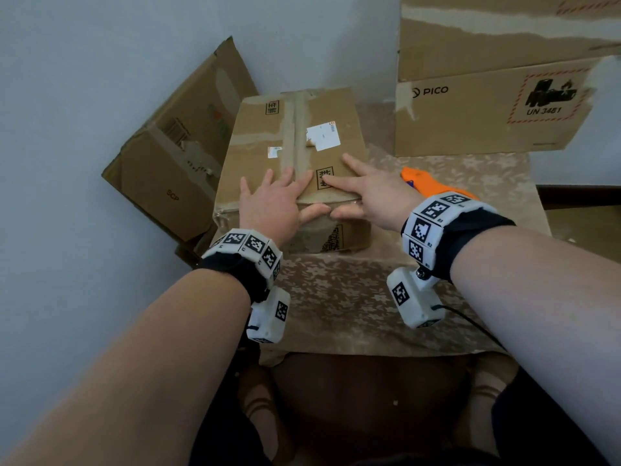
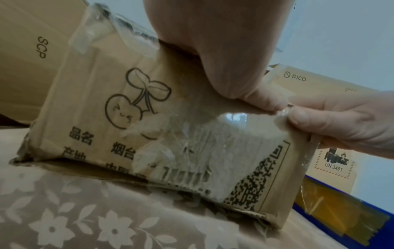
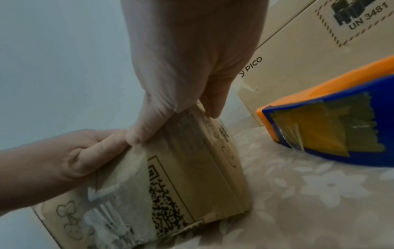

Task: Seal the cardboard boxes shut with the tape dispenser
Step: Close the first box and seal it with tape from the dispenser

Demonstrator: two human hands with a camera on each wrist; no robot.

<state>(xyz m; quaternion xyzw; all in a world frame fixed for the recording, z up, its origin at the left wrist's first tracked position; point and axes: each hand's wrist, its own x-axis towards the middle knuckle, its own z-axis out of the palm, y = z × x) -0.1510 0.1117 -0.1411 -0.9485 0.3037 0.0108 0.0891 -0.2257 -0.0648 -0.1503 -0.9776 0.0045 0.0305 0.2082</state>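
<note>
Cardboard box (image 1: 295,156) in the middle of the flowered tablecloth (image 1: 342,297), flaps down, a tape strip (image 1: 297,136) along the top seam and over the near edge. Left hand (image 1: 272,203) flat on the near top, fingers spread and straight, thumb down on the near face; right hand (image 1: 366,193) likewise splayed, thumb tip meeting the left thumb over the tape end. Nothing clamped in either hand, only pressed. Tape dispenser (image 1: 433,183) idle on the cloth just right of the box, behind the right wrist.

Likely trouble: tape end on the near face lying over torn, fuzzy cardboard and old film, so probably poor adhesion and a lifting tail unless rubbed down hard. Uneven thumb pressure could leave wrinkles or bubbles. Heavy downward push might sag the flaps and reopen the seam. Loose tape flap on the dispenser (image 3: 319,128) may fold onto itself before the next box.
</note>
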